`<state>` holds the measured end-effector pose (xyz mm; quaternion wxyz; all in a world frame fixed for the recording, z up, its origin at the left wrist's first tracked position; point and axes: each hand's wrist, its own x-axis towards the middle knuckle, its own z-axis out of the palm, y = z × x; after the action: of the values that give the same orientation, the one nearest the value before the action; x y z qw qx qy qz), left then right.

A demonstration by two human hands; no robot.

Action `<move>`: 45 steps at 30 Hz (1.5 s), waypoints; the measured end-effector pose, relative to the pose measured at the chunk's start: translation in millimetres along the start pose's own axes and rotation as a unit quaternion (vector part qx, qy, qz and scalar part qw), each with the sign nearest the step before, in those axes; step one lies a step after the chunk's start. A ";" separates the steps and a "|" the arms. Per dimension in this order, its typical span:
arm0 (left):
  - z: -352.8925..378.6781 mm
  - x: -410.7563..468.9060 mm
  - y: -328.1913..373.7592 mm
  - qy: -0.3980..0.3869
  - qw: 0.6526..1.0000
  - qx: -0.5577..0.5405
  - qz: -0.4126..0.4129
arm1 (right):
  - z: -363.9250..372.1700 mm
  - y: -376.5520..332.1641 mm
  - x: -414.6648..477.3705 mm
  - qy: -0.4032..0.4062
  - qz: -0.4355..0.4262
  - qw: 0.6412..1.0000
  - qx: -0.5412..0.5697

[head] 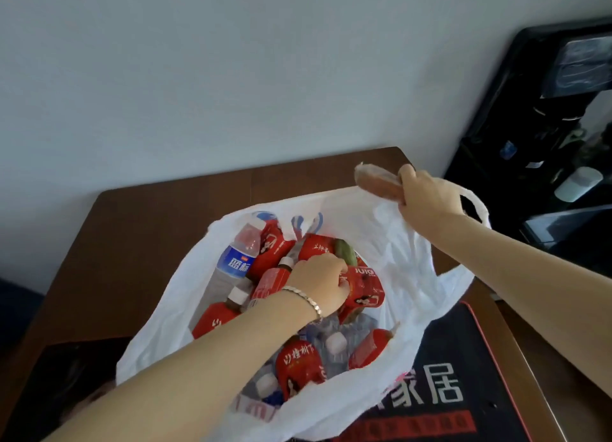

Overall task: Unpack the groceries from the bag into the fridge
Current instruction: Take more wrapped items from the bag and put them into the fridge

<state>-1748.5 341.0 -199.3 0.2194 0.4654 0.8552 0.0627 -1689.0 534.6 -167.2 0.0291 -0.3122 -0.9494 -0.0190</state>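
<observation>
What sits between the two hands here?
Head view: only the crumpled wall of the white bag lies between left hand and right hand.

Your bag (397, 249) sits on the table (149, 216), bottles (231, 266) inside. Your left hand (318, 282) is among them; your right hand (427, 193), with a packet (374, 181), is over the far rim. A mat (463, 392) lies to the right.

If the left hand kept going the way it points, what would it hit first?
The red juice pouch, right ahead; the left hand seems to be gripping it, though depth is unclear.

Left hand (318, 284), right hand (427, 194): both curled
</observation>
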 end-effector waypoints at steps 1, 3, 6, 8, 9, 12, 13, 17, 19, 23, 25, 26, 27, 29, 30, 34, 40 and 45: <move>7.1 13.8 -0.1 0.003 1.000 -0.003 -0.024 | -3.2 -0.9 6.3 0.021 0.001 1.000 0.002; 19.1 37.8 0.0 0.011 0.997 -0.007 -0.071 | -8.0 -5.5 17.0 0.037 -0.010 0.999 0.009; 32.7 64.6 5.8 0.037 0.993 0.008 -0.110 | -0.2 -6.9 25.8 0.028 -0.028 0.999 0.012; 38.5 74.5 12.2 0.046 0.989 -0.006 -0.138 | 11.6 -1.3 27.6 0.013 -0.031 0.999 0.012; 40.8 77.5 14.7 0.048 0.987 -0.020 -0.149 | 17.1 2.7 27.6 0.004 -0.029 0.999 0.015; 46.4 80.9 14.8 0.086 0.977 -0.090 -0.175 | 27.3 11.0 26.5 -0.019 -0.031 0.999 0.025; 47.9 81.0 13.3 0.105 0.970 -0.115 -0.187 | 28.7 11.7 26.4 -0.021 -0.034 0.999 0.030; 50.0 87.2 9.9 0.107 0.963 -0.118 -0.215 | 25.8 11.2 26.8 -0.017 -0.035 0.997 0.066; 47.6 89.9 13.3 0.091 0.966 -0.095 -0.225 | 23.9 11.1 25.9 -0.014 -0.035 0.997 0.074; 42.5 93.5 19.0 0.101 0.960 -0.106 -0.237 | 24.3 11.9 21.8 -0.014 -0.041 0.996 0.079; 41.0 93.3 18.1 0.126 0.951 -0.131 -0.249 | 22.1 13.0 18.8 -0.010 -0.049 0.996 0.074; 40.5 91.0 18.3 0.144 0.945 -0.148 -0.253 | 19.9 13.8 16.9 -0.009 -0.053 0.996 0.070; 40.7 87.8 17.9 0.160 0.941 -0.165 -0.250 | 17.1 14.5 14.6 -0.009 -0.057 0.996 0.068; 38.0 76.2 16.3 0.186 0.933 -0.212 -0.225 | 11.3 15.2 10.6 -0.007 -0.065 0.996 0.063; 34.1 67.6 15.5 0.194 0.930 -0.233 -0.206 | 8.3 15.2 8.5 -0.006 -0.070 0.996 0.056; 10.0 26.0 10.1 0.243 0.934 -0.234 -0.116 | 0.0 11.4 -0.6 -0.036 -0.074 0.996 0.029; -26.7 -43.6 -6.5 0.213 0.969 -0.122 -0.019 | -15.8 -4.2 -21.2 -0.140 -0.039 0.986 0.080; -62.5 -80.6 -28.1 0.196 0.976 -0.081 0.045 | -62.0 -26.0 -43.1 -0.168 -0.023 0.969 0.182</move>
<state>-1759.3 265.0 -126.5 0.0814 0.4629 0.8516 0.2320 -1667.1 484.9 -108.7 -0.0750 -0.2781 -0.9352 0.2059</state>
